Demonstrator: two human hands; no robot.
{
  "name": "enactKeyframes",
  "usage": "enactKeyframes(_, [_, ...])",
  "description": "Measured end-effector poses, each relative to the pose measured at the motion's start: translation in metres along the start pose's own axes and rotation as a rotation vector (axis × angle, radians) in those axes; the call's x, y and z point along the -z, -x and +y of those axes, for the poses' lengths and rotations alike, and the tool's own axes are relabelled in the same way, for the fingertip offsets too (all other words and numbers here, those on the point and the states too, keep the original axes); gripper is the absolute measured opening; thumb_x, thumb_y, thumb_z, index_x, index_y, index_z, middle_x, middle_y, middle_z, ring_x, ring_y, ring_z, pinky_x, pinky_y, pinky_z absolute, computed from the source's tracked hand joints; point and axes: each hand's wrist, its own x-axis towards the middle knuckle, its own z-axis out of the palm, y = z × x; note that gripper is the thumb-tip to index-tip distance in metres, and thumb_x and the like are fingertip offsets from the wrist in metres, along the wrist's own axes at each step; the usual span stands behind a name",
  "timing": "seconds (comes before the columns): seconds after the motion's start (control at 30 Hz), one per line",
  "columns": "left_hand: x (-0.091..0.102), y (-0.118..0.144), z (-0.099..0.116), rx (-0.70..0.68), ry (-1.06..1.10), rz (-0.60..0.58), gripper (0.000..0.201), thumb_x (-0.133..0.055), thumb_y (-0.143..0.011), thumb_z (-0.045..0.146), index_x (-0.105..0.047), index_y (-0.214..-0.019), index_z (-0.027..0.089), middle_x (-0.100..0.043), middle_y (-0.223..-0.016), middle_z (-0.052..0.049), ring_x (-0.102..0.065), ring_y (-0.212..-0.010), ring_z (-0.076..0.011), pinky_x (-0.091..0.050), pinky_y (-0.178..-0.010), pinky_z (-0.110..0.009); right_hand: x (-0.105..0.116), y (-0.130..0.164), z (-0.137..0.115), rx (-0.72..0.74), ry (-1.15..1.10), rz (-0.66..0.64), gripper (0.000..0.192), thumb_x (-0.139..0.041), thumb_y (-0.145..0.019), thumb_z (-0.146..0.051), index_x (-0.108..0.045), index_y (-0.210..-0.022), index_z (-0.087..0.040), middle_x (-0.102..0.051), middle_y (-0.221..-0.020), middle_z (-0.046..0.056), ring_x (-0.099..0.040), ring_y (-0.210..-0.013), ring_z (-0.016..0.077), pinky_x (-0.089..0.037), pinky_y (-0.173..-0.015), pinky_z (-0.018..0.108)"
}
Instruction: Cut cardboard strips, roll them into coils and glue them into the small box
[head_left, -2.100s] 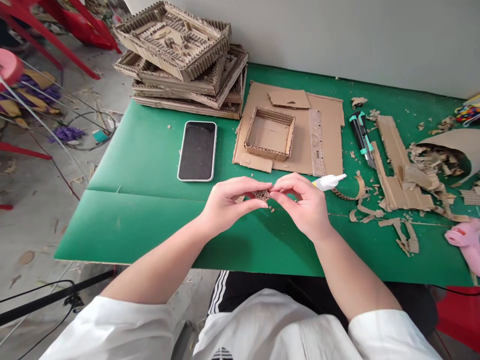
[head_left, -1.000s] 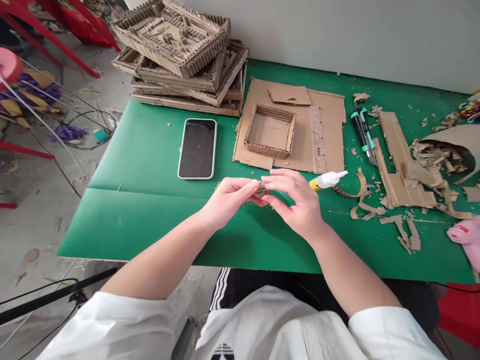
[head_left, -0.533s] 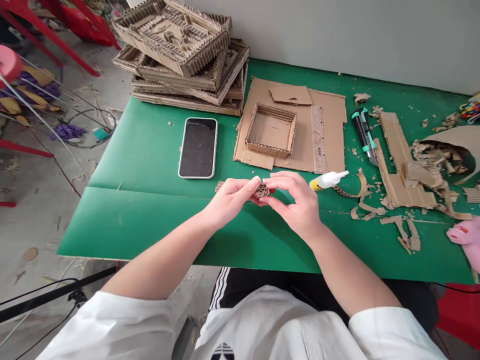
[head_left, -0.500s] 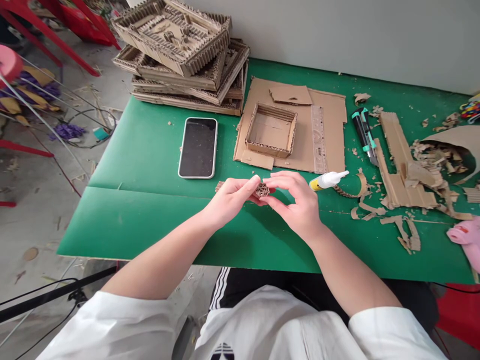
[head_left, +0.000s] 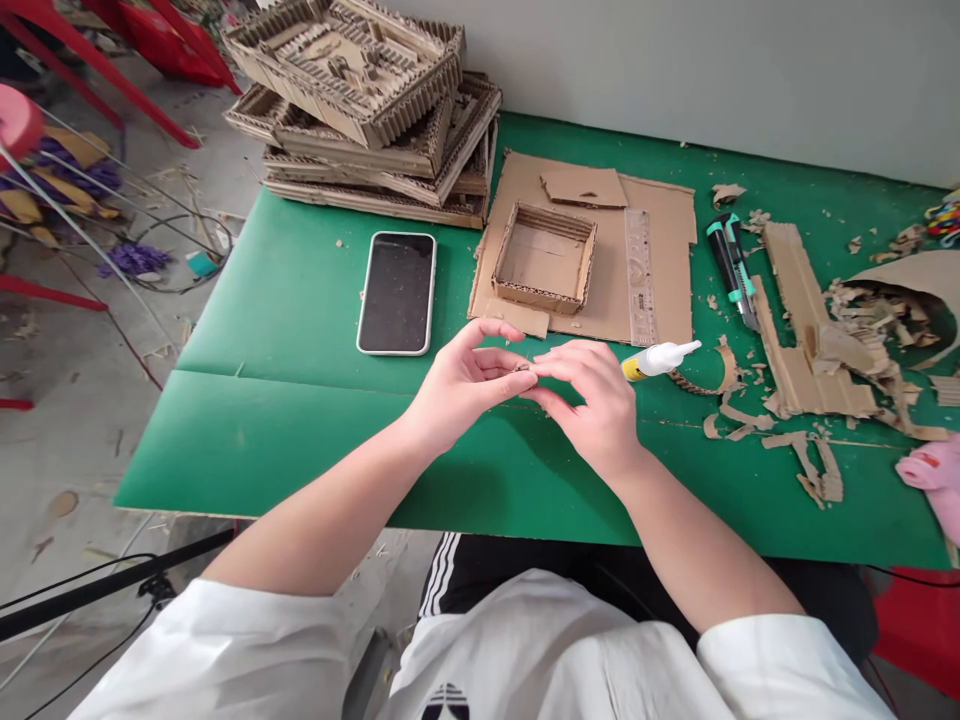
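1. A small cardboard piece (head_left: 524,367) is pinched between the fingertips of the left hand (head_left: 457,385) and the right hand (head_left: 592,405); only a sliver of it is seen, the rest being hidden by the fingers.
2. The piece is held just above the green table (head_left: 300,440), near its front edge and roughly at its middle.
3. The left index finger is raised and extended; the other left fingers are curled toward the piece.
4. A glue bottle (head_left: 660,359) is found lying on the table just right of the right hand, nozzle pointing right.
5. A phone (head_left: 397,292) is seen face up, left of and beyond the hands.
6. An open cardboard box (head_left: 545,258) is placed on a flat cardboard sheet (head_left: 664,260) beyond the hands, with a ruler (head_left: 641,275) lying on the sheet to the right of the box.
7. A cutter (head_left: 731,268) with a teal grip is noted further right, beside cardboard scraps (head_left: 817,350).
8. A stack of cardboard trays (head_left: 367,110) is located at the far left corner.
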Motion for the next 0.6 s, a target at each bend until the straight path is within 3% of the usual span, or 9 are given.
enactKeyframes(0.37, [0.0014,-0.0008,0.0012,0.008,-0.059,-0.019,0.04,-0.077,-0.069,0.023,-0.051,-0.1,0.02,-0.067,-0.075,0.002,-0.068,-0.074,-0.0132,-0.058,-0.07,-0.026,0.0,-0.0001,-0.0006,-0.026,-0.027,0.001,0.012,-0.07,-0.076,-0.021,-0.063,-0.085,-0.022,-0.07,-0.082,0.003,-0.061,-0.084,0.0168,-0.056,-0.074,0.034])
enactKeyframes(0.6, [0.0023,-0.0013,0.0047,0.03,-0.03,-0.05,0.04,-0.068,-0.08,0.036,-0.053,-0.112,0.02,-0.07,-0.083,-0.002,-0.069,-0.079,-0.0149,-0.057,-0.074,-0.028,0.0006,0.0001,0.002,-0.035,-0.013,0.005,0.014,-0.069,-0.077,-0.021,-0.062,-0.088,-0.022,-0.069,-0.085,0.003,-0.061,-0.086,0.0173,-0.055,-0.075,0.035])
